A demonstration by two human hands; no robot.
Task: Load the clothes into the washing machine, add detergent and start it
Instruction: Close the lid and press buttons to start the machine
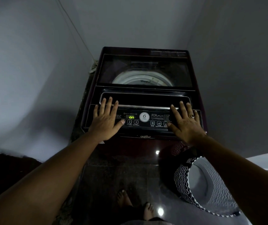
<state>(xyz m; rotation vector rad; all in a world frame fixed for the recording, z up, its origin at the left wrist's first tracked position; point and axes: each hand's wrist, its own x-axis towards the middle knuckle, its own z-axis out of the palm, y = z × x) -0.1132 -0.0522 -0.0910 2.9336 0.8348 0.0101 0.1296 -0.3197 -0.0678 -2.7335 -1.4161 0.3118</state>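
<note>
A dark top-loading washing machine (143, 52) stands in a corner, its glass lid (144, 72) down, with the white drum rim showing through. The control panel (143, 119) at the front shows a green "on" display and numbered buttons. My left hand (106, 118) rests flat on the panel's left end, fingers straight and reaching the lid's front handle, thumb by the leftmost button. My right hand (186, 120), wearing a ring, lies flat on the panel's right end, fingers on the handle. No clothes or detergent are visible.
A zigzag-patterned laundry basket (185, 177) stands on the dark tiled floor at the right; its pale inside looks bare. My bare feet (135, 203) are in front of the machine. Grey walls close in on both sides, and a cable (75, 30) runs down the left wall.
</note>
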